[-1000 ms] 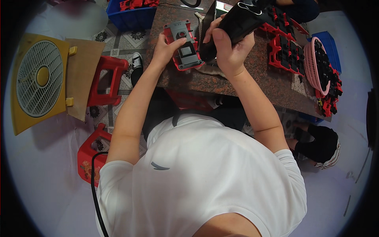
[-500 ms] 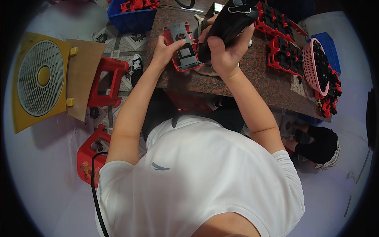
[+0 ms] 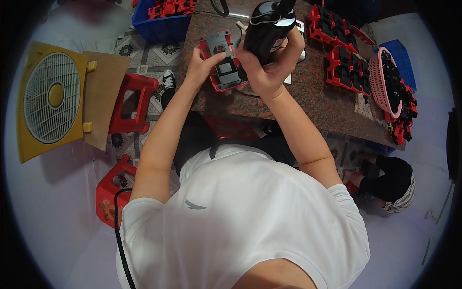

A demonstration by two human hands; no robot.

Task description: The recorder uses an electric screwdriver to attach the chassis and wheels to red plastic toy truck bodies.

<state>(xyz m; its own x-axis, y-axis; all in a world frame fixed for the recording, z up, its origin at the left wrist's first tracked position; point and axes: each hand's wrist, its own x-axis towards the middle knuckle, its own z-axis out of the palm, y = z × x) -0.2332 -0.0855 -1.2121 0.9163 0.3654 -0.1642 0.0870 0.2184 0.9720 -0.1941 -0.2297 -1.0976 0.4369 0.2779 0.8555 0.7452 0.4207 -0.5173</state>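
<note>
Casing L of tool, both over tbl; parts in basket at its R end, fan far L.

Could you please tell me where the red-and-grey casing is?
In the head view, the casing is at upper centre, in the left hand, just left of the black tool.

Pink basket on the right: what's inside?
The pink basket holds a heap of small black parts. Only the upper ones show; the basket's bottom and whatever lies beneath the heap are covered.
</note>
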